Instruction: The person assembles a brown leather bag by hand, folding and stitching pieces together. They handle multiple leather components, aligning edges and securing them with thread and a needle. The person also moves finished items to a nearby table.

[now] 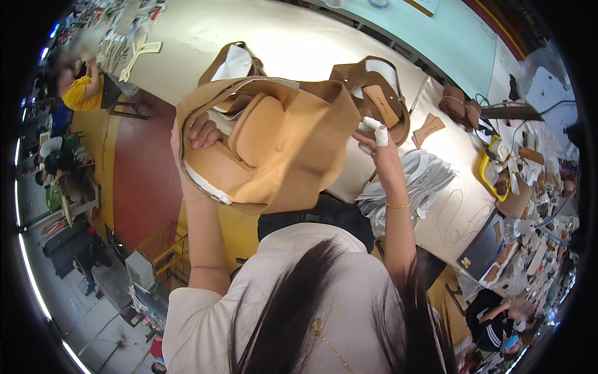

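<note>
A tan leather bag (293, 143), its mouth gaping and a rounded flap piece (260, 132) inside, is held up above the table's near edge. A white strip runs along part of its rim. My left hand (204, 133) is closed on the bag's left side, fingers curled over the rim into it and the thumb hidden. At the bag's right edge is my right hand (379, 148), fingers apart, with white wraps on some fingertips. One fingertip seems to touch the leather; others are partly hidden behind the edge.
Two brown bags (233, 61) (392, 81) stand beyond on the pale table (193, 28). A bundle of grey-white strips (417, 181) lies right, near a tan leather piece (427, 129) and a yellow basket (486, 177). Several people work nearby, one in a yellow shirt (84, 93).
</note>
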